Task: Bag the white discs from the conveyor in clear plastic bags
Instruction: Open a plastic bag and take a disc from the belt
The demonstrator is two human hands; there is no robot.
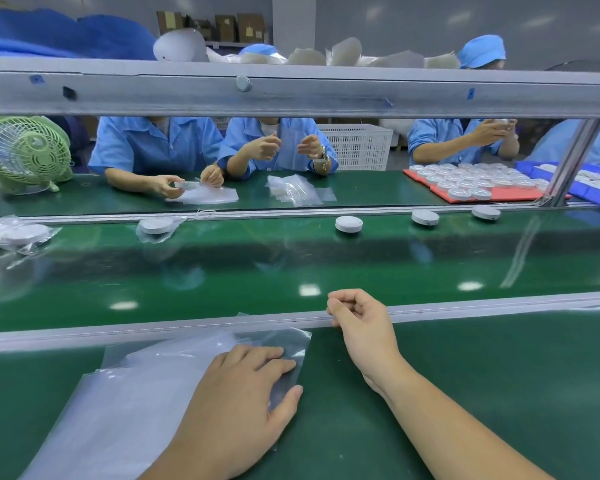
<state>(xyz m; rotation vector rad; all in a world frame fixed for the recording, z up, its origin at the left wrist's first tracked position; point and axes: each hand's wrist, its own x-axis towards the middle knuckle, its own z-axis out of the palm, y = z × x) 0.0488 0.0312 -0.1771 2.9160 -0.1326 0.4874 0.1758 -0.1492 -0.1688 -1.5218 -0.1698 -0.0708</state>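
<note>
My left hand [246, 386] lies flat on the pile of clear bags [142, 389]; my right hand [357, 318] is curled, holding nothing, against the metal rail [499, 305]. Beyond, three bare white discs [349, 224] sit apart on the far belt [291, 268].

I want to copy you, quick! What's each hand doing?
Left hand: open, flat on the stack of clear plastic bags.
Right hand: closed, curled, holding nothing.

Bright overhead light glares in patches on the glossy green conveyor [291, 271]; wide-angle bending warps the edges.
</note>
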